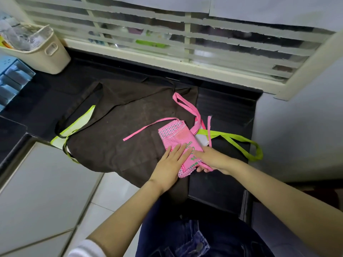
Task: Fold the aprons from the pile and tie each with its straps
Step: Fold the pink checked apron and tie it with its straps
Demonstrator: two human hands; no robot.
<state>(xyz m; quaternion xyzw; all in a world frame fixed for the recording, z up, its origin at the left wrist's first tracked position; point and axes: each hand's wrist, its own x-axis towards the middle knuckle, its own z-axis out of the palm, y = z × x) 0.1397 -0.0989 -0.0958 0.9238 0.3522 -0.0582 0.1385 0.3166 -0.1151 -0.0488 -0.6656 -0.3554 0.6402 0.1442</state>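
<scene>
We see the pink apron (182, 142) folded small, lying on the brown apron (120, 127), which is spread over the dark surface (222, 108). Left hand (171, 162) lies flat on it, fingers straight and together, pressing. Right hand (211, 158) is at its near right edge, one finger on top and the others curled under, seemingly pinching the fold; the underside is hidden. Both hands mostly cover the green print. Pink straps (148, 127) trail loose. A lime-trimmed apron (79, 123) is mostly buried under the brown one, lime straps (239, 137) sticking out on the right.
</scene>
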